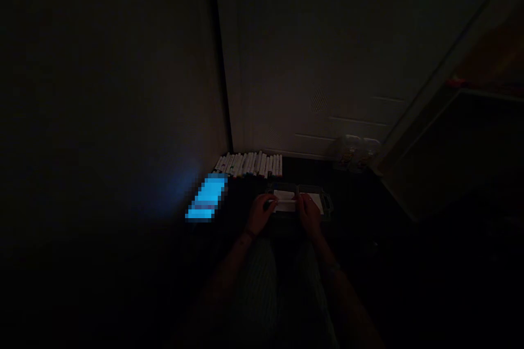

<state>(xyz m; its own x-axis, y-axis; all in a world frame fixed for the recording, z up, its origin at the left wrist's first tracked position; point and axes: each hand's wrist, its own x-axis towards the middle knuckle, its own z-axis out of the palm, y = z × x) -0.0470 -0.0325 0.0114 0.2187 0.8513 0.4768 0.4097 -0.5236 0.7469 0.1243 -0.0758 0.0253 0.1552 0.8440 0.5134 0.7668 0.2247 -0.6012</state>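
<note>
In very dim light, a white marker (pixel 287 202) lies level between my two hands, above a clear plastic case (pixel 328 203). My left hand (pixel 262 212) has its fingers closed round the marker's left end, where a dark tip shows. At the other end, my right hand (pixel 309 214) is closed on the same marker, its fingertips partly lost in shadow. Beneath them, white paper (pixel 316 200) or labels show in the case. Behind the case, many white markers (pixel 249 164) lie side by side in a row against the wall.
A glowing blue screen (pixel 207 198), blurred into blocks, is to the left of my hands. Two clear plastic containers (pixel 347 152) stand at the back right of the dark table (pixel 311 168). Walls (pixel 278 65) close in behind and on the left. A pale-edged frame (pixel 409 136) rises on the right.
</note>
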